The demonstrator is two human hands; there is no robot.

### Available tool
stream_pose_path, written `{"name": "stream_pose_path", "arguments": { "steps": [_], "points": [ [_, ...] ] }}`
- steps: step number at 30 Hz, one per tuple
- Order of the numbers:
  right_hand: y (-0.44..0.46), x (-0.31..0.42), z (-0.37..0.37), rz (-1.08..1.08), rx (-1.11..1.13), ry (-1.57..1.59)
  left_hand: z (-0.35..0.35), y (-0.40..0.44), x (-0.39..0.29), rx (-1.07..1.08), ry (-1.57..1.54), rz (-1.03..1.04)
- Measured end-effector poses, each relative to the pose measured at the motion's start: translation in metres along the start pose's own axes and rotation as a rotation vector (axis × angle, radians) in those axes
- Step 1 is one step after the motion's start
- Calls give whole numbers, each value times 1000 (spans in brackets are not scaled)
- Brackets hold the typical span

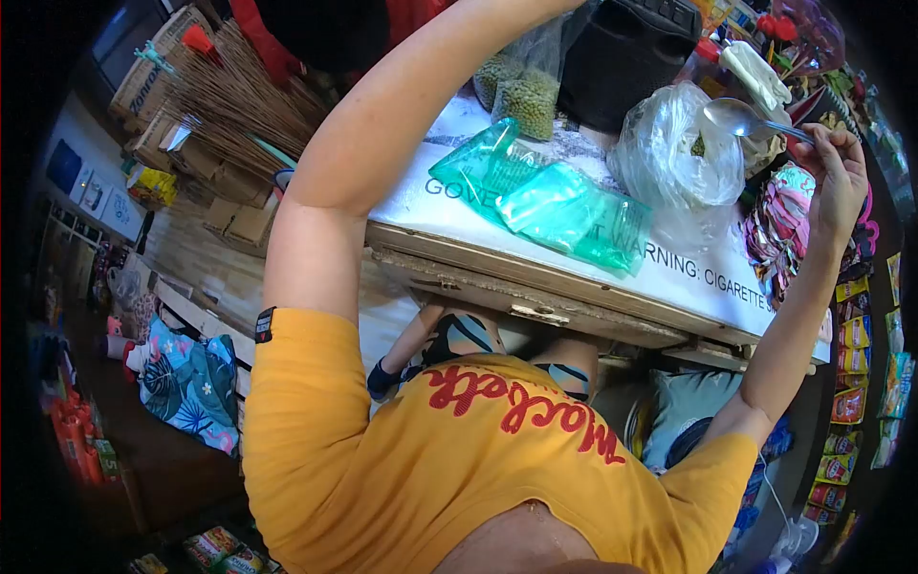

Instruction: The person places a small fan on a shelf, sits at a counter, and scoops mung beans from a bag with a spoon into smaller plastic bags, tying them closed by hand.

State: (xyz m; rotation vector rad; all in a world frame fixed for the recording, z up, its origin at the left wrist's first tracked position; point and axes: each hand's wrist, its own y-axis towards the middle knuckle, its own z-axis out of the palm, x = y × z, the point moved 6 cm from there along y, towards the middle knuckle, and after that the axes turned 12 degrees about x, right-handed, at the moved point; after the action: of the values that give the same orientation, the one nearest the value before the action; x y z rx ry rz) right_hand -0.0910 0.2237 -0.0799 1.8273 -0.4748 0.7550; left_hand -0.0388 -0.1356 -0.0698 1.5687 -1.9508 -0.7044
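Note:
My right hand [837, 172] is raised at the right, its fingers closed around the handle of a metal spoon [734, 118]. The spoon's bowl points left, above an open clear plastic bag [669, 158] with a little green content showing inside. My left arm reaches up past the top edge; the left hand itself is outside the picture. Near that forearm stands a clear bag of green beans, which look like mung beans [528, 103]. Translucent green plastic bags [555, 203] lie flat on the white tabletop [698, 273], toward its front edge.
A black device or container [626, 62] stands behind the bags. A bundle of pink and white cloth or strips [786, 215] sits by my right wrist. Hanging sachets [846, 383] line the right side. Stick brooms [249, 91] and cardboard boxes [239, 210] are at left.

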Motion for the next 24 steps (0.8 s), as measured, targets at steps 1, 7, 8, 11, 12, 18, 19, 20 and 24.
{"name": "stream_pose_path", "arguments": {
  "steps": [1, 7, 8, 11, 12, 18, 19, 20, 24],
  "points": [
    [0, 0, 1, -5, 19, -19, 3, 1, -1, 14, -13, 2],
    [-3, 3, 25, -18, 78, -178, -26, -33, -68, -296, 79, 246],
    [-1, -1, 28, 8, 102, -216, -20, -37, -76, -231, -48, 277],
    [-6, -30, 54, 123, 225, -176, 23, -45, -87, 87, -376, 226],
    [-11, -48, 62, 230, 248, -146, 34, -51, -86, 356, -540, 84],
    [-23, -23, 66, -190, -48, -736, 95, -60, -98, 551, -1027, -179],
    [-31, -6, 70, -429, -115, -950, 97, -59, -102, 541, -1081, -217],
    [-37, 7, 73, -450, -162, -981, 94, -56, -108, 540, -1124, -208],
    [-45, -2, 98, -40, 200, -511, 101, -34, -119, 533, -1377, -285]
  ]
}}
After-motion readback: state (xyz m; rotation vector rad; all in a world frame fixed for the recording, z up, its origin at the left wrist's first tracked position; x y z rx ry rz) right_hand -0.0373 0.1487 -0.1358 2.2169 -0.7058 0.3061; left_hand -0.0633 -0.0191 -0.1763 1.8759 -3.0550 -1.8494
